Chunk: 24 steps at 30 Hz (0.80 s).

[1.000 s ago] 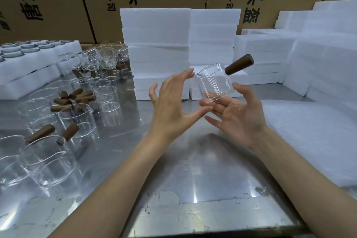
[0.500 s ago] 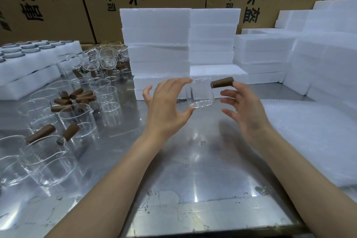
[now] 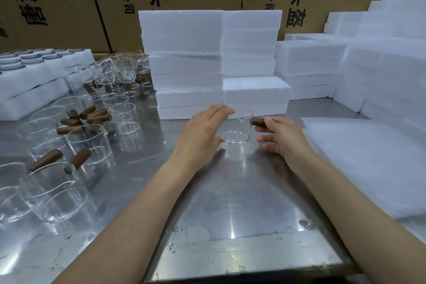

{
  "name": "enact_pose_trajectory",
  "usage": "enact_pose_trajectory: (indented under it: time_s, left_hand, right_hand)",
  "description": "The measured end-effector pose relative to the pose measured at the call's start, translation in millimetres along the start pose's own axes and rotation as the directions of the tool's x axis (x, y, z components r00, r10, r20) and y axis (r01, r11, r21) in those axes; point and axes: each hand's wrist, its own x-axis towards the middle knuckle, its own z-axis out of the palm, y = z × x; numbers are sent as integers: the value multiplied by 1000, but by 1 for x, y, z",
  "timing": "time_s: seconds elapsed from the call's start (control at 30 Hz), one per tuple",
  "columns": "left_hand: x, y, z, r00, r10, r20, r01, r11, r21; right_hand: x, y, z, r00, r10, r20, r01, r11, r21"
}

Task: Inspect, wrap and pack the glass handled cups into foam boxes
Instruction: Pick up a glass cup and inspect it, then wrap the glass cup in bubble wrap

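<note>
Cup (image 3: 237,127) between hands, right grip (image 3: 282,137) on handle (image 3: 258,121)

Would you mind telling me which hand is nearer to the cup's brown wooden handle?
Right. The right hand touches the wooden handle at its fingertips; the left hand is across the cup, on its opposite side.

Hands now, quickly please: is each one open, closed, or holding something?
Left hand: open, fingers straight beside the glass cup.
Right hand: pinches the cup's wooden handle.
</note>
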Motion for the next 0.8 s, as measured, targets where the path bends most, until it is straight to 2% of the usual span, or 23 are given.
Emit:
enact_pose_trajectory:
  time_s: [0.23, 0.37, 0.47, 0.5, 0.57, 0.6, 0.63, 0.7, 0.8]
  left_hand:
    - [-2, -3, 14, 993, -85, 85, 89, 995, -43]
    - [-2, -6, 17, 993, -102, 64, 105, 993, -52]
    - [-2, -5, 15, 995, -96, 17, 97, 994, -58]
    - [-2, -5, 14, 995, -98, -9, 97, 993, -73]
    - [-2, -6, 13, 992, -103, -75, 95, 990, -108]
    - [-2, -7, 12, 989, -107, -103, 95, 989, -116]
    - [-2, -8, 11, 986, -111, -122, 97, 988, -117]
    - [-3, -8, 11, 985, -112, -134, 97, 989, -115]
    - [-3, -7, 11, 985, -107, -139, 91, 989, -118]
  right_hand:
    - [3, 0, -1, 996, 79, -35, -80, 996, -34]
    - [4, -1, 1, 996, 89, -26, -91, 993, -75]
    - [0, -2, 1, 995, 56, -79, -69, 981, -182]
    - [-1, -1, -1, 989, -18, -147, -24, 959, -282]
    - [-2, -1, -9, 914, -308, -265, 98, 800, -592]
    - [-4, -2, -14, 852, -439, -286, 125, 701, -702]
    - [-5, -4, -19, 806, -506, -305, 117, 643, -757]
    - [-4, -6, -29, 778, -523, -348, 24, 578, -816]
    - [-3, -5, -39, 834, -408, -371, -174, 444, -879]
